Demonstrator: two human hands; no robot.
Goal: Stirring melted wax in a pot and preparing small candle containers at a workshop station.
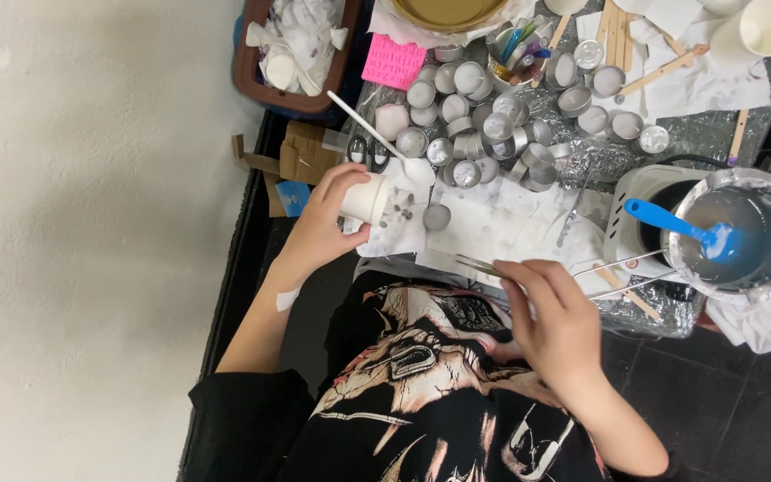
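Observation:
My left hand (325, 214) grips a small white paper cup (368, 198) tipped on its side, its mouth toward a few small dark bits (401, 211) on white paper. A white stick (369, 128) with a spoon end lies just beyond the cup. My right hand (553, 314) holds thin metal tweezers (484, 265) at the table's near edge, tips pointing left. A single small round tin (437, 217) sits between both hands.
Several small round metal tins (484, 125) crowd the foil-covered table (716, 134). At right a glass bowl of bluish liquid (742, 234) holds a blue spatula (671, 221) on a white hotplate (640, 210). Wooden sticks (662, 70), paper cups (769, 27), scissors (368, 150), a brown bin (252, 76).

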